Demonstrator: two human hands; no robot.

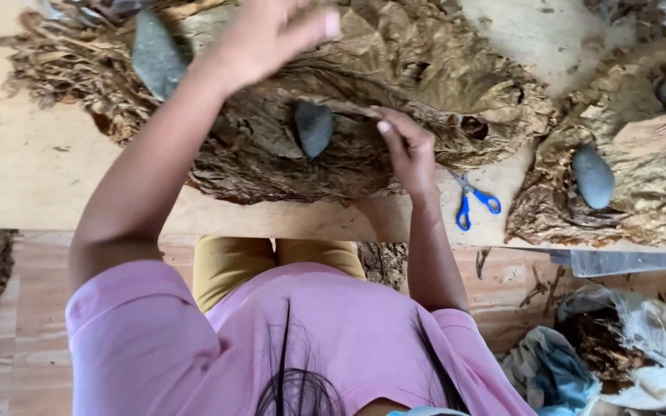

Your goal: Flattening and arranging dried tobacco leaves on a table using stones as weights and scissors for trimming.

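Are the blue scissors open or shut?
Shut: the scissors lie flat on the table, blades together, right of the right hand.

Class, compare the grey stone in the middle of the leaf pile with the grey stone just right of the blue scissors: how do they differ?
The middle stone is darker, almost charcoal; the stone right of the scissors is paler grey. The middle stone sits on the pile beside the person's right hand; the other lies on a separate pile, away from both hands. Both are smooth, oval, and rest on dried brown leaves.

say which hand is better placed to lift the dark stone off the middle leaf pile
Right: the right hand rests on the leaves just beside the stone; the left hand is raised farther back.
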